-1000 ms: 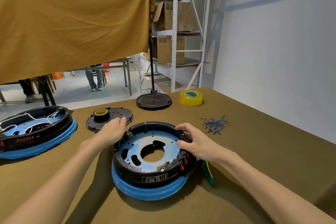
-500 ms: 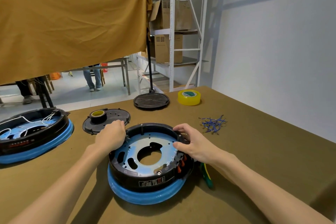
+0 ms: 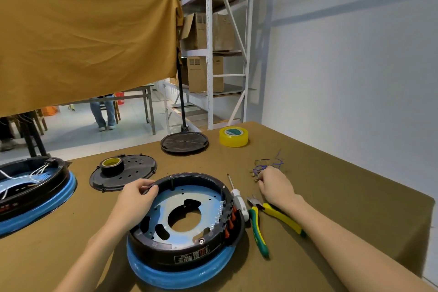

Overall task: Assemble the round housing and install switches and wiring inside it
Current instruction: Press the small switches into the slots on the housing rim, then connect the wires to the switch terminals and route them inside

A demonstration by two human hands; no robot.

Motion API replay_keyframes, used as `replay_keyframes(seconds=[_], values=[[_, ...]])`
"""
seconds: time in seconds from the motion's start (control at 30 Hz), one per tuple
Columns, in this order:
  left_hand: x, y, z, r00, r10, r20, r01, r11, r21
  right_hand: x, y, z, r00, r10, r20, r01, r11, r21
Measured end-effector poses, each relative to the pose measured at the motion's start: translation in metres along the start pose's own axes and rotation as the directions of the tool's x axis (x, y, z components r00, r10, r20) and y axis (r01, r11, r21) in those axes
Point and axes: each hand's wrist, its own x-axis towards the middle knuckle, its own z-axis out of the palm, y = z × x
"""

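Head view: we see the round housing (image 3: 187,220), black ring over blue base, silvery plate inside, on the table (image 3: 331,208) centre. Left hand (image 3: 137,193) grips its rim. Right hand (image 3: 275,187), fingers curled, on the small wires (image 3: 267,166); grasp unclear. Two housings, two tape rolls.

On a brown tabletop (image 3: 331,197), the left hand (image 3: 136,193) grips the far-left rim of a round black housing (image 3: 187,218) seated on a blue ring (image 3: 180,272), while the right hand (image 3: 275,187) reaches among small blue wires (image 3: 267,165), near a screwdriver (image 3: 238,198) and yellow-green pliers (image 3: 265,223).
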Motion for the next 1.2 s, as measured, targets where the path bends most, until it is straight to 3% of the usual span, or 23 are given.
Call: replay_keyframes(seconds=[0.33, 0.47, 0.63, 0.73, 0.87, 1.07, 1.2], values=[[0.005, -0.006, 0.002, 1.000, 0.010, 0.005, -0.010, 1.000, -0.024, 0.009, 0.008, 0.000, 0.998, 0.005, 0.061, -0.016, 0.983, 0.185], [0.007, -0.007, 0.003, 1.000, 0.016, 0.006, -0.016, 1.000, -0.005, 0.006, 0.011, 0.000, 1.000, 0.012, 0.007, -0.014, 0.899, 0.437], [0.008, -0.009, 0.003, 1.000, 0.017, 0.011, -0.017, 1.000, 0.008, 0.001, 0.002, -0.006, 0.999, 0.022, -0.040, 0.008, 0.776, 0.631], [0.007, -0.008, 0.003, 1.000, 0.016, 0.009, -0.016, 1.000, 0.015, -0.006, -0.005, -0.010, 0.976, -0.010, -0.217, 0.124, 0.845, 0.520], [0.006, -0.007, 0.003, 1.000, 0.013, 0.009, -0.013, 1.000, 0.015, -0.013, -0.014, -0.024, 0.848, -0.110, -0.519, 0.300, 0.906, 0.298], [0.005, -0.007, 0.002, 1.000, 0.011, 0.015, -0.012, 1.000, 0.024, -0.012, -0.023, -0.052, 0.703, -0.119, -0.701, 0.455, 0.833, 0.315], [0.004, -0.005, 0.001, 1.000, 0.013, 0.025, -0.014, 0.999, 0.029, -0.007, -0.030, -0.063, 0.707, -0.049, -0.706, 0.524, 0.707, 0.476]])
